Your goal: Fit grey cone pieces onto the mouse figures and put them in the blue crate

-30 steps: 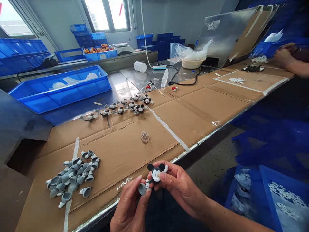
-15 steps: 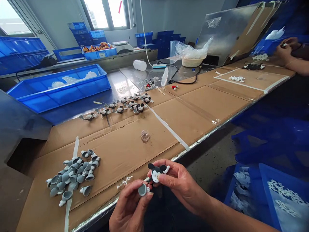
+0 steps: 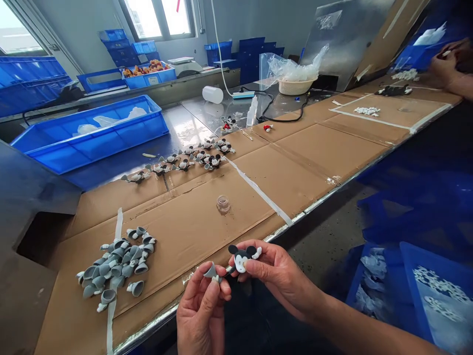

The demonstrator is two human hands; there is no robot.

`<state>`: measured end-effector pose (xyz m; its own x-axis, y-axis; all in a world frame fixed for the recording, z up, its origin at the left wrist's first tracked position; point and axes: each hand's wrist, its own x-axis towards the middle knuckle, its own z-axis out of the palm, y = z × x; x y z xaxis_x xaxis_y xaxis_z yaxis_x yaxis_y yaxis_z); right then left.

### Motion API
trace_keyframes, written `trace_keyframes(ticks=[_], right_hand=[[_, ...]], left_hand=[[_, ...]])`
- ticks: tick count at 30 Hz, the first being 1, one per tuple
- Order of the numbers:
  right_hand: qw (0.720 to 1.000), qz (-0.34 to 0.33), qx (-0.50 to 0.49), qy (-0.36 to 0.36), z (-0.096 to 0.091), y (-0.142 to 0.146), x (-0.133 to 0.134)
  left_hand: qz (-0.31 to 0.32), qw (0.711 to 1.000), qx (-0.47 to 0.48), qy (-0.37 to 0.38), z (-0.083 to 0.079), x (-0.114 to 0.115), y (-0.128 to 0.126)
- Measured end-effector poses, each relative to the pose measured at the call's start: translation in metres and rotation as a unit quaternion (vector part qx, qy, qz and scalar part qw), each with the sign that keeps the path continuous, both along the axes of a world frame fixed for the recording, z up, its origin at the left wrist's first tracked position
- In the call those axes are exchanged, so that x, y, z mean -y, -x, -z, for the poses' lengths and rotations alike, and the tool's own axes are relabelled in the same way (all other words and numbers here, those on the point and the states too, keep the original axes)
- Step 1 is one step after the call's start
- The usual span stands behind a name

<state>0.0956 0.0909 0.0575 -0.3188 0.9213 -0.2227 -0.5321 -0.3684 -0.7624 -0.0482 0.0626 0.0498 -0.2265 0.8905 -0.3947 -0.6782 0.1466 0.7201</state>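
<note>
Cardboard sheets are covering the long steel surface (image 3: 177,222) ahead of me, and I'm looking down along its near metal edge (image 3: 284,229), which is running from the bottom of the frame toward the upper right. Both of the person's hands are working just past that edge, over the concrete floor (image 3: 325,231), with open room around them on the frame's lower middle. The left hand (image 3: 201,308) is closing in a pinch on a grey cone-shaped piece (image 3: 211,272), while the right hand (image 3: 281,276) is gripping a cartoon mouse figure (image 3: 242,258) between its fingers and thumb. Those two things are sitting just beside each other between the hands, though I can't tell whether they're touching.

To the left of the hands, a heap of grey cone-shaped parts (image 3: 116,261) is lying on the cardboard, near the left hand. Farther up, a row of finished mouse figures (image 3: 185,162) is lining the surface's far side, and a small glass jar (image 3: 223,204) is standing alone in the open cardboard above the hands. A blue crate (image 3: 417,296) is sitting on the floor at lower right, and a co-worker's hand (image 3: 449,69) is working at the upper right corner.
</note>
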Motion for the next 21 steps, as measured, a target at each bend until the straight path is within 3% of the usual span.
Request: trace_keyframes(ticks=[12, 21], right_hand=[[1.0, 0.004, 0.014, 0.001, 0.0, -0.001, 0.001], [1.0, 0.006, 0.022, 0.0, 0.002, -0.001, 0.001]], left_hand=[[0.025, 0.998, 0.044, 0.036, -0.004, 0.001, 0.003], [0.035, 0.998, 0.056, 0.006, 0.009, -0.004, 0.008]])
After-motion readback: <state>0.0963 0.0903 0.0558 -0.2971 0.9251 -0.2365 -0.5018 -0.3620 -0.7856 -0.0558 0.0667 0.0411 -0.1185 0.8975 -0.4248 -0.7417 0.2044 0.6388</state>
